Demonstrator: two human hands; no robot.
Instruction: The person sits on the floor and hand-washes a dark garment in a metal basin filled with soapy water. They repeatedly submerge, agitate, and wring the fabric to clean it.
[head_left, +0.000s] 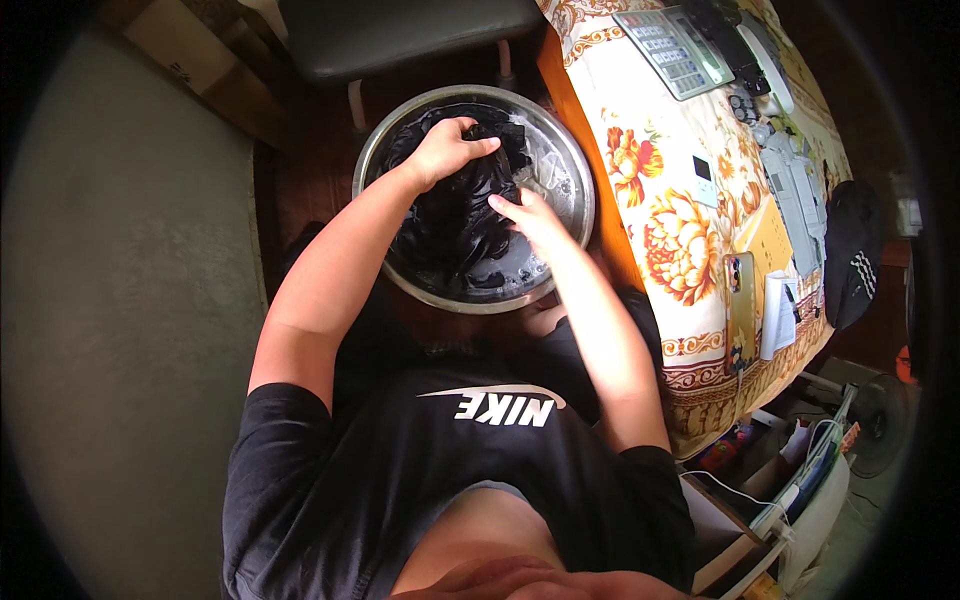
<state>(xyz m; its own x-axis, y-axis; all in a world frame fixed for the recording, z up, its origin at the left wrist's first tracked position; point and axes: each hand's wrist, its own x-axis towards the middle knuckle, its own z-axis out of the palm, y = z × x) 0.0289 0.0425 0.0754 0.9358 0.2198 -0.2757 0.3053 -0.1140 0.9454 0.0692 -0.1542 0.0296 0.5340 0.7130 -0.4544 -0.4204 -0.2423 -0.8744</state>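
Observation:
A round metal basin (583, 187) stands on the floor before me, holding soapy water (556, 196) and a soaked black cloth (459, 217). My left hand (452, 150) grips an upper part of the cloth, its thumb pointing right. Lower and to the right, my right hand (531, 216) holds the cloth's right side with the thumb on top. Between the two hands the fabric is bunched and glistening. Fingertips of both hands are partly hidden by cloth. Pale suds show along the basin's right side.
A black padded seat (405, 37) is beyond the basin. On the right, a bed-height surface with a floral cloth (682, 247) bears a calculator (675, 52), a phone (740, 300), a notebook (780, 315) and a black cap (853, 255). A grey wall (127, 262) rises at left.

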